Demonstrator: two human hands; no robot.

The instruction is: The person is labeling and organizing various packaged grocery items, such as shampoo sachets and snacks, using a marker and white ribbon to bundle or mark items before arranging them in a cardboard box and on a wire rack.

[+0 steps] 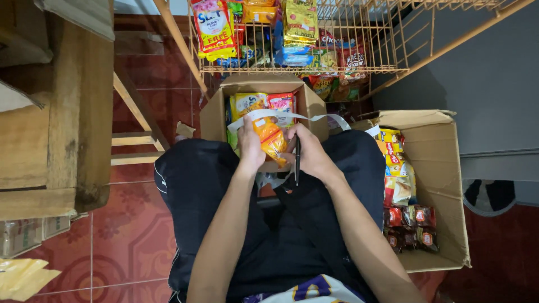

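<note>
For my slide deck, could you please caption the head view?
Seated person's left hand and right hand hold an orange snack packet over an open cardboard box.

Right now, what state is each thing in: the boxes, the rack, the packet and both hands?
Front box: open, packets inside.
Side box: open, partly filled.
Wire rack: stocked with packets.
Orange packet: held in both hands.
Left hand: gripping the packet.
Right hand: on the packet, also holding a dark pen.
</note>
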